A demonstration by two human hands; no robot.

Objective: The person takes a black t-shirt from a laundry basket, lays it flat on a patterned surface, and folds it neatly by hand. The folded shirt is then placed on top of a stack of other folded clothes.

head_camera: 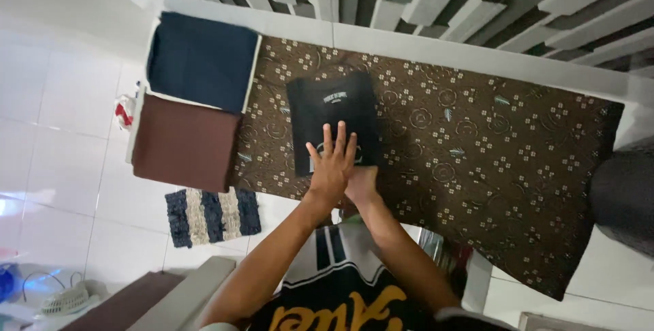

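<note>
The left hand (332, 167) lies flat, fingers spread, on the folded black shirt (330, 118) mid-frame; the right hand (361, 182) hides beside it, grip unclear. A slip of either hand could mess up the fold

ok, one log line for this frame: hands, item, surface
left hand: flat on black shirt | right hand: at shirt's near edge, partly hidden | shirt: folded, on brown patterned cloth
</note>
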